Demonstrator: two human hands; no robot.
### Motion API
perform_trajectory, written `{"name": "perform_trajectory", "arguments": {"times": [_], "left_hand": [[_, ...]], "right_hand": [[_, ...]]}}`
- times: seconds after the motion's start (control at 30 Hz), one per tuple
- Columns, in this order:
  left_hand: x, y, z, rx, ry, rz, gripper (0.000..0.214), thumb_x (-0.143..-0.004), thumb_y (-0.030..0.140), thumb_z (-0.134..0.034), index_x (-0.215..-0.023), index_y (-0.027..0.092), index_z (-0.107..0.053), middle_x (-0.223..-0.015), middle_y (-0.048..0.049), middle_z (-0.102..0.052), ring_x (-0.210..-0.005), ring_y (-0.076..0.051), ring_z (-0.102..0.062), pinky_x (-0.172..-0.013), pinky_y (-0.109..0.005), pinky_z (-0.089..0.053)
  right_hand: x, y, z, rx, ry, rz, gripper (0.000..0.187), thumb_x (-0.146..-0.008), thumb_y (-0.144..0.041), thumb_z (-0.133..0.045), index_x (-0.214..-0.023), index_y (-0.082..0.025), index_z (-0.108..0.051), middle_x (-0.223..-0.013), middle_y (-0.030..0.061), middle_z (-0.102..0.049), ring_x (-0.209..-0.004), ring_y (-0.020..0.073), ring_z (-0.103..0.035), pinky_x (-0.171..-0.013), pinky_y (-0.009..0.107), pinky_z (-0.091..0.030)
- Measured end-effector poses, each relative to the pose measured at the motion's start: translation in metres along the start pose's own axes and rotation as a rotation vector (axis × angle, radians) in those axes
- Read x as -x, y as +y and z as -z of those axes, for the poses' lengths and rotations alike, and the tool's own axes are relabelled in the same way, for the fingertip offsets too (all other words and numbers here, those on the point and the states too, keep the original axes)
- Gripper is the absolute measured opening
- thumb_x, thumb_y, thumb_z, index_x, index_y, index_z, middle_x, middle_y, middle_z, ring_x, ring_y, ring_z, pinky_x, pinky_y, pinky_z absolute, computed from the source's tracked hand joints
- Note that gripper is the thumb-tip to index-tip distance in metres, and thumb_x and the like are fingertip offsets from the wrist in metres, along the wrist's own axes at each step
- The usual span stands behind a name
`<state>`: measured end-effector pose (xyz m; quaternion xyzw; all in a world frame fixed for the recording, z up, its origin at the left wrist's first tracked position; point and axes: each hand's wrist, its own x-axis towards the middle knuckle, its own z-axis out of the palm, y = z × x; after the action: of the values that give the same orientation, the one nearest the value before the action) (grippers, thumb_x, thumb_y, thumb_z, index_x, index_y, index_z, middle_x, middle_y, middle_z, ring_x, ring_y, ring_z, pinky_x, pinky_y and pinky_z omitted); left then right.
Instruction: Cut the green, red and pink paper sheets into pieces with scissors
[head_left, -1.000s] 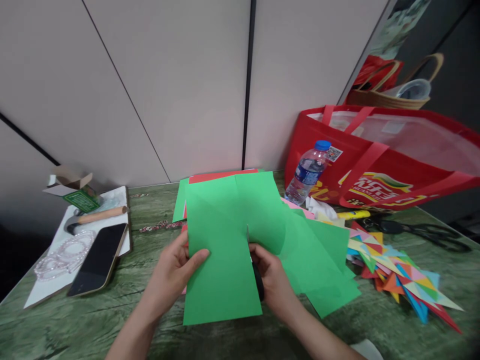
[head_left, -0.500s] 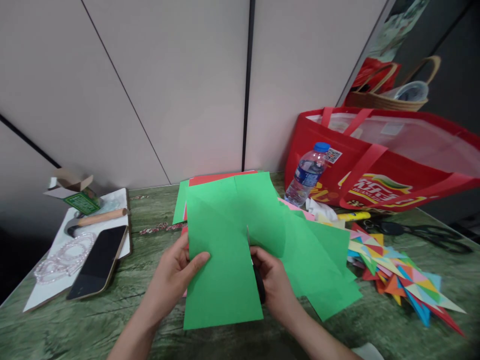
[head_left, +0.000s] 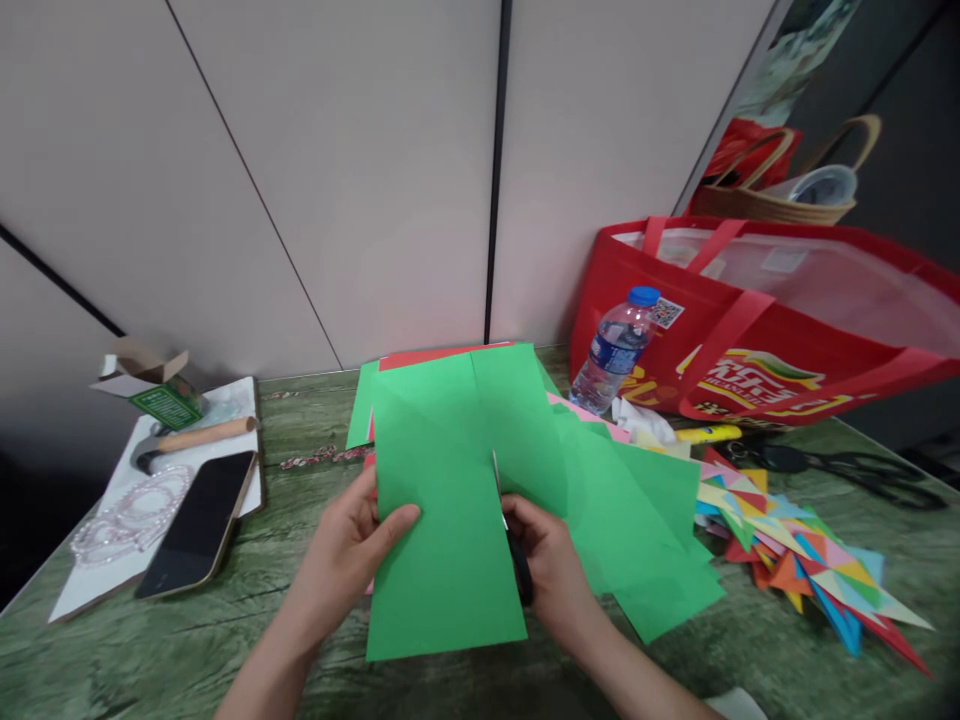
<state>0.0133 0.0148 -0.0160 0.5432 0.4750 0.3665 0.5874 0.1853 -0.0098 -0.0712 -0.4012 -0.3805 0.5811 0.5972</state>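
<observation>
A green sheet of paper (head_left: 442, 540) is held up before me, slit from its near edge to about its middle. My left hand (head_left: 360, 535) pinches its left edge, thumb on top. Black-handled scissors (head_left: 519, 568) are in my right hand (head_left: 546, 560), closed around the handles; the blades lie in the slit, partly hidden by paper. The strip right of the cut bends up and away over that hand. More green sheets (head_left: 645, 540) lie beneath to the right, and red paper (head_left: 442, 356) shows behind.
On the left are a phone (head_left: 196, 525), a wooden-handled tool (head_left: 202, 437), beads (head_left: 135, 515) and a small box (head_left: 161, 390). A bottle (head_left: 611, 355), a red bag (head_left: 750, 330), folded colored paper (head_left: 817, 560) and black scissors (head_left: 862, 472) are on the right.
The scissors' blades show slightly more in the slit, and the right strip has shifted a little to the left. Both hands stay nearly in place.
</observation>
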Motion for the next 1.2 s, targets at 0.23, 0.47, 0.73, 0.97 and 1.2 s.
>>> {"name": "perform_trajectory", "arguments": {"times": [0.23, 0.47, 0.73, 0.97, 1.2], "left_hand": [[0.0016, 0.0016, -0.0011, -0.006, 0.014, 0.003, 0.046, -0.075, 0.030, -0.062, -0.118, 0.023, -0.046, -0.088, -0.0048, -0.070, -0.059, -0.017, -0.065, -0.050, -0.027, -0.053], [0.0030, 0.0057, -0.0032, 0.045, -0.034, -0.020, 0.036, -0.074, 0.026, -0.063, -0.108, 0.022, -0.053, -0.095, -0.0044, -0.070, -0.076, -0.020, -0.066, -0.067, -0.032, -0.055], [0.0036, 0.0044, -0.0027, 0.032, -0.048, -0.017, 0.035, -0.076, 0.026, -0.061, -0.110, 0.022, -0.051, -0.100, -0.0052, -0.068, -0.084, -0.021, -0.065, -0.069, -0.033, -0.055], [0.0045, 0.0033, -0.0019, 0.008, -0.036, -0.022, 0.036, -0.076, 0.027, -0.061, -0.111, 0.023, -0.051, -0.101, -0.0053, -0.068, -0.086, -0.022, -0.065, -0.068, -0.031, -0.054], [0.0055, 0.0042, -0.0028, -0.011, -0.038, -0.026, 0.037, -0.076, 0.028, -0.060, -0.111, 0.022, -0.050, -0.098, -0.0062, -0.069, -0.081, -0.022, -0.065, -0.066, -0.033, -0.054]], "right_hand": [[-0.0001, 0.0017, -0.0004, 0.001, 0.012, 0.011, 0.014, -0.054, -0.021, -0.073, -0.062, -0.020, -0.062, -0.058, -0.0025, -0.067, -0.054, 0.0154, -0.062, -0.053, 0.025, -0.048], [-0.0004, -0.0038, -0.0016, 0.011, -0.007, 0.040, 0.017, -0.057, -0.023, -0.072, -0.071, -0.020, -0.062, -0.069, 0.0014, -0.069, -0.066, 0.0183, -0.063, -0.061, 0.028, -0.050], [-0.0006, 0.0018, 0.0014, 0.008, -0.005, 0.063, 0.017, -0.059, -0.017, -0.071, -0.074, -0.021, -0.065, -0.068, -0.0011, -0.069, -0.063, 0.0156, -0.062, -0.061, 0.026, -0.048], [-0.0007, 0.0009, 0.0011, 0.036, 0.019, 0.077, 0.017, -0.056, -0.020, -0.072, -0.071, -0.020, -0.065, -0.066, 0.0000, -0.069, -0.059, 0.0160, -0.062, -0.057, 0.026, -0.048], [-0.0011, 0.0033, 0.0019, 0.040, 0.047, 0.061, 0.015, -0.054, -0.020, -0.072, -0.067, -0.020, -0.065, -0.061, -0.0015, -0.069, -0.055, 0.0153, -0.061, -0.053, 0.025, -0.048]]}}
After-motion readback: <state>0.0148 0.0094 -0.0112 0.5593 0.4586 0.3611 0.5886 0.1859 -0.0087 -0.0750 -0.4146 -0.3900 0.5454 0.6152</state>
